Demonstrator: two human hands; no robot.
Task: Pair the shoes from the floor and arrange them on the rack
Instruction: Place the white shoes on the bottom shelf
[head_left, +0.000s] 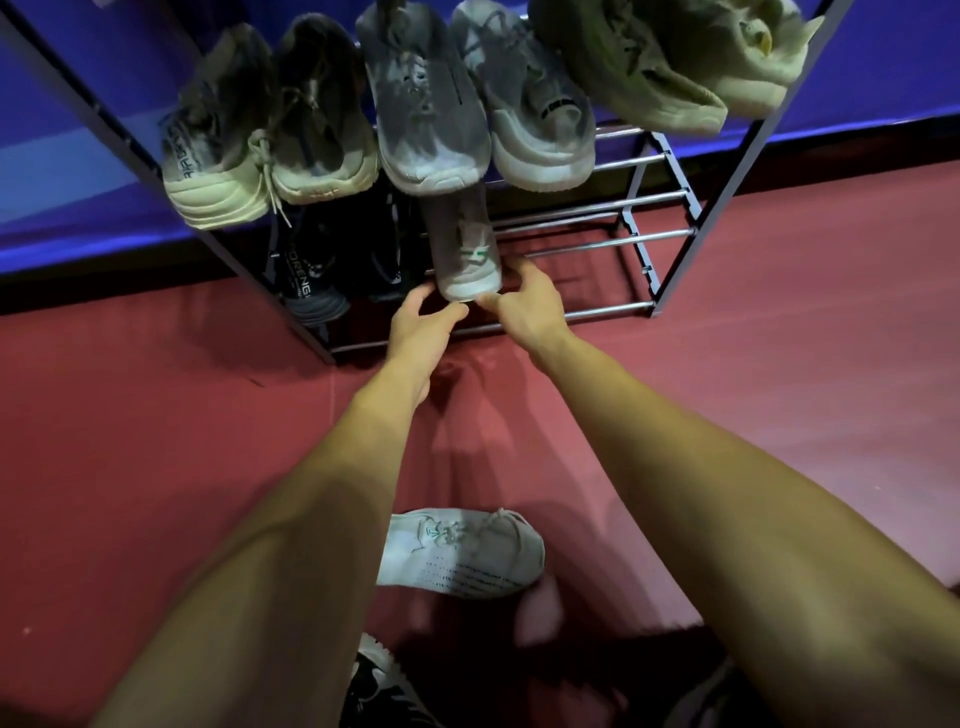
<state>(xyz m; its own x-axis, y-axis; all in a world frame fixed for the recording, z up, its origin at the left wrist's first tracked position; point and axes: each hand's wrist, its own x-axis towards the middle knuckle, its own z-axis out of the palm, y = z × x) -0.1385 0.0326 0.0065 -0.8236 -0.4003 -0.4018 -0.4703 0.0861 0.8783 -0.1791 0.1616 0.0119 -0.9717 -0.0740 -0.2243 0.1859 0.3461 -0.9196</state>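
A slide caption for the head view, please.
Left hand and right hand hold a white shoe on the rack.

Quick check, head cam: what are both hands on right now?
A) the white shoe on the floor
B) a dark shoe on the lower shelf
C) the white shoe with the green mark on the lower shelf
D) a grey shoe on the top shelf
C: the left hand and right hand both grip the heel end of the white shoe with the green mark on the lower shelf; the floor shoe lies untouched.

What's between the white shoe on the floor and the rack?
Only bare, shadowed red floor separates that shoe from the rack, per the head view.
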